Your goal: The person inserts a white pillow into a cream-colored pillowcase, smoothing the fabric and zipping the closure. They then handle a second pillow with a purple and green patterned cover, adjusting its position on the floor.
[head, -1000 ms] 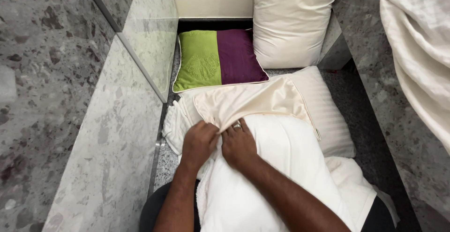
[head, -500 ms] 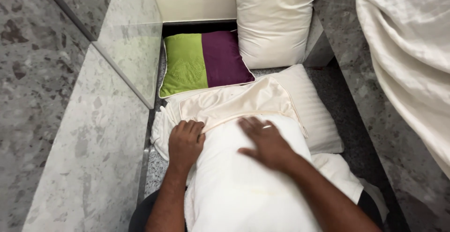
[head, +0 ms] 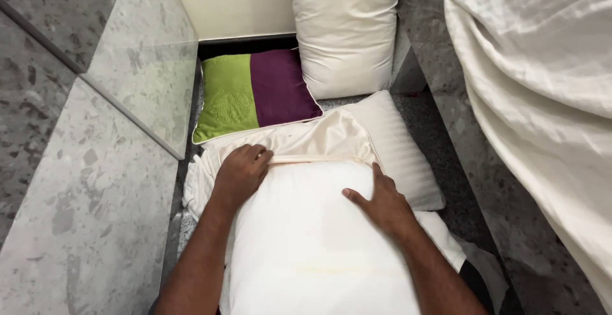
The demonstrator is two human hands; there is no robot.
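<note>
Both hands, together at the pillow's middle a second ago, now sit apart: left hand at the cream cover's opening, right hand flat at the right edge.

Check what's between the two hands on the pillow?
Head view: only bare white pillow between the left hand and right hand, plus the cream pillowcase edge along the top.

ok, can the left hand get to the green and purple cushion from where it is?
Probably yes. The left hand rests on the cream pillowcase at its open edge, and the green and purple cushion lies just beyond, with only flat fabric between. Nothing stands in the way; the glass panel stays off to the side.
</note>
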